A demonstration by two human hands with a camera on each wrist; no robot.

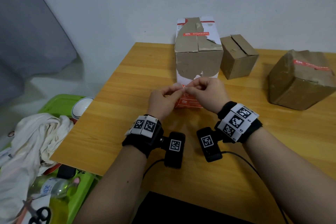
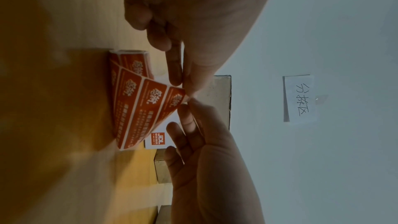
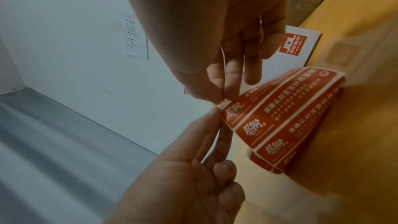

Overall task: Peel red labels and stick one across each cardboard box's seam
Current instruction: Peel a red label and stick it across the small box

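Right wrist view shows the label strip best. It is a curled run of red labels on white backing, with its lower end on the desk and its free end lifted to the fingertips. Each label's long axis runs across the strip, so a peel started at the raised corner would travel along the label's length towards the desk.

That corner sits exactly where the two hands meet. The left hand and the right hand both have thumb and forefinger closed narrowly on it, tip to tip, with the other fingers loosely spread. (I cannot tell which hand has the label's edge and which the backing.) The label looks barely lifted, so I judge the peel to be at its start.

From the head view, the strip lies just in front of the tall box, which already carries a red label across its top. So does the far-right box. The small box between them shows a bare seam. It stands behind and to the right of the hands, nearer the right hand, so that hand would probably carry the label.
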